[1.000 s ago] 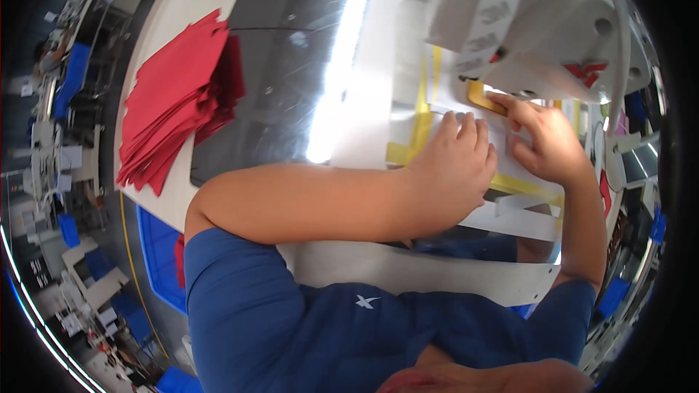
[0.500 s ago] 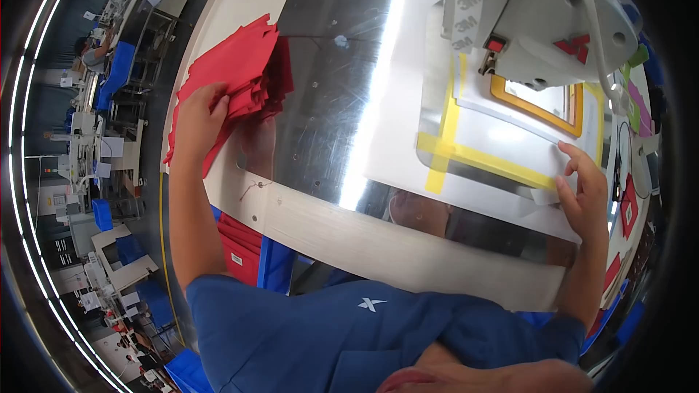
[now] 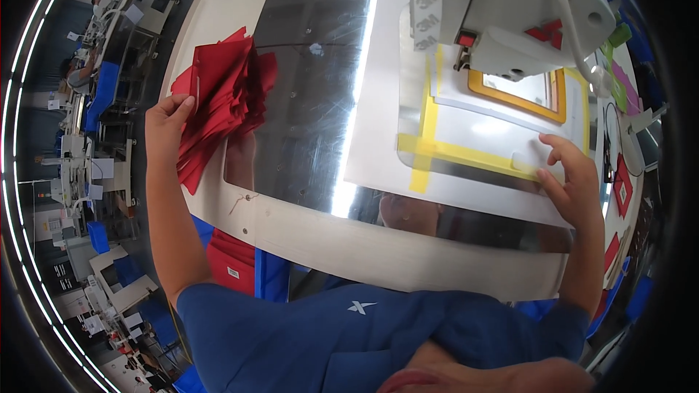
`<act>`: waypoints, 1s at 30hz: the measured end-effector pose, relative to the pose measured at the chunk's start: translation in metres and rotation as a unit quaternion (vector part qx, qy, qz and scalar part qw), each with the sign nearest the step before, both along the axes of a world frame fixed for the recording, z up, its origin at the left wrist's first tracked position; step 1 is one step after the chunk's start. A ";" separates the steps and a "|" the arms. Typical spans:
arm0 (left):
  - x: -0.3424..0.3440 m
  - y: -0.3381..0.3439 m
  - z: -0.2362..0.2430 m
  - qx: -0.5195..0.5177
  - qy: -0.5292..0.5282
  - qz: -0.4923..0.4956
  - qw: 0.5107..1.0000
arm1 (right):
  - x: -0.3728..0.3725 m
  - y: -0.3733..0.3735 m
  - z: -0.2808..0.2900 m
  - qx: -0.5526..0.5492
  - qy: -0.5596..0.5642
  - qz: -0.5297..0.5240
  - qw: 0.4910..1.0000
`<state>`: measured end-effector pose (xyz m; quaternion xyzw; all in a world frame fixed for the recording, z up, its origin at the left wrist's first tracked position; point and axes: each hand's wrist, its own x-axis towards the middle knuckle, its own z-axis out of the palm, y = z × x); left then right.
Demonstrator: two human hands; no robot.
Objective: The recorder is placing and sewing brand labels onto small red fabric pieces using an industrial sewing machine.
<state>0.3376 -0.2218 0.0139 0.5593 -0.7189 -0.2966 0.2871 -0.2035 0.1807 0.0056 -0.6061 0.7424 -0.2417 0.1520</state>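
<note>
At the left of the table lies a loose stack of red fabric pieces (image 3: 226, 94), fanned out and partly over the metal plate (image 3: 291, 109). My left hand (image 3: 169, 113) pinches the left edge of the top piece between thumb and fingers. On the right, my right hand (image 3: 571, 178) hovers by the corner of a yellow-taped white template sheet (image 3: 473, 135), with thumb and forefinger apart and nothing in them. An orange-yellow frame (image 3: 515, 102) rests on that sheet, partly hidden under the sewing machine head (image 3: 517, 22).
Red folded pieces (image 3: 231, 266) sit in a blue bin (image 3: 271, 275) below the table's front edge. A small thread (image 3: 240, 200) lies on the pale tabletop. Far left are other workbenches with a seated person (image 3: 76, 76). More red pieces (image 3: 621, 185) lie at the far right.
My left hand has shifted from atop the red stack to its left edge, where the top piece is now turned up. The whole view has slid slightly left; my right hand stays near the template.
</note>
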 end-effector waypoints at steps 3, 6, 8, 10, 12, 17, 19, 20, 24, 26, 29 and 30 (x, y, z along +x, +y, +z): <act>0.004 -0.003 0.004 0.094 0.033 -0.030 0.995 | 0.002 -0.006 0.002 -0.006 0.014 0.032 0.999; -0.004 -0.002 0.008 0.095 0.041 -0.033 0.994 | 0.007 -0.011 0.002 -0.017 0.039 0.067 0.997; -0.023 0.004 0.014 0.091 0.045 -0.034 0.994 | 0.011 -0.014 0.005 -0.014 0.049 0.068 0.996; -0.069 0.024 0.019 -0.175 -0.084 -0.002 0.981 | 0.020 -0.023 0.016 0.013 0.082 0.101 0.991; -0.112 0.042 0.019 -0.307 -0.138 -0.074 0.939 | 0.029 -0.038 0.022 0.019 0.107 0.124 0.986; -0.188 0.090 -0.019 -0.506 -0.201 -0.292 0.786 | 0.067 -0.085 0.024 -0.065 0.186 0.220 0.955; -0.209 0.107 -0.034 -0.500 -0.182 -0.355 0.769 | 0.077 -0.094 0.020 -0.032 0.258 0.251 0.932; -0.213 0.114 -0.040 -0.497 -0.176 -0.359 0.770 | 0.082 -0.097 0.015 -0.026 0.259 0.248 0.933; -0.224 0.122 -0.053 -0.472 -0.187 -0.427 0.748 | 0.090 -0.104 -0.005 -0.014 0.260 0.267 0.928; -0.225 0.124 -0.054 -0.476 -0.189 -0.433 0.742 | 0.093 -0.103 -0.013 -0.007 0.254 0.276 0.927; -0.223 0.124 -0.055 -0.474 -0.185 -0.433 0.744 | 0.093 -0.101 -0.016 0.000 0.260 0.268 0.927; -0.221 0.123 -0.056 -0.483 -0.191 -0.424 0.742 | 0.091 -0.101 -0.013 0.005 0.256 0.269 0.928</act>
